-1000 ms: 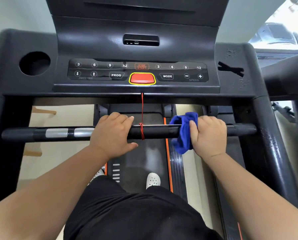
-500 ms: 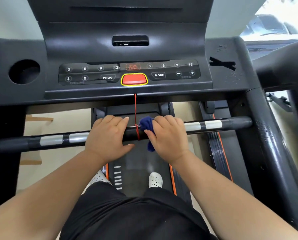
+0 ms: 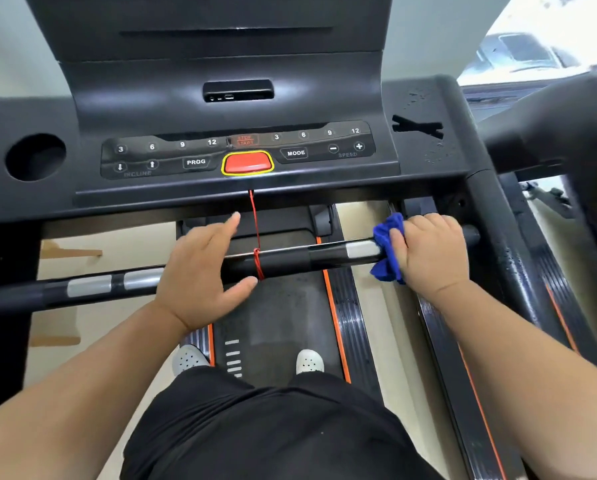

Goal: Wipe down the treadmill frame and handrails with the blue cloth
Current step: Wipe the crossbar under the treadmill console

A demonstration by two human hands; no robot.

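A black front handrail [image 3: 290, 259] with silver grip patches runs across the treadmill below the console [image 3: 241, 150]. My right hand [image 3: 432, 251] grips the blue cloth [image 3: 388, 247] around the bar near its right end. The cloth bunches out on the left side of that hand. My left hand [image 3: 200, 271] rests on the bar left of centre with its fingers straightened and lifted, thumb under the bar. A red safety cord [image 3: 255, 233] hangs from the console and is tied round the bar just right of my left hand.
The right side rail [image 3: 518, 271] of the frame slopes down past the bar's right end. A round cup holder [image 3: 35, 156] sits in the console's left wing. The belt [image 3: 276, 327] and my two white shoes lie below.
My right hand slid the cloth from the middle of the bar out to its right end. My left hand's fingers uncurled from the bar and straightened.
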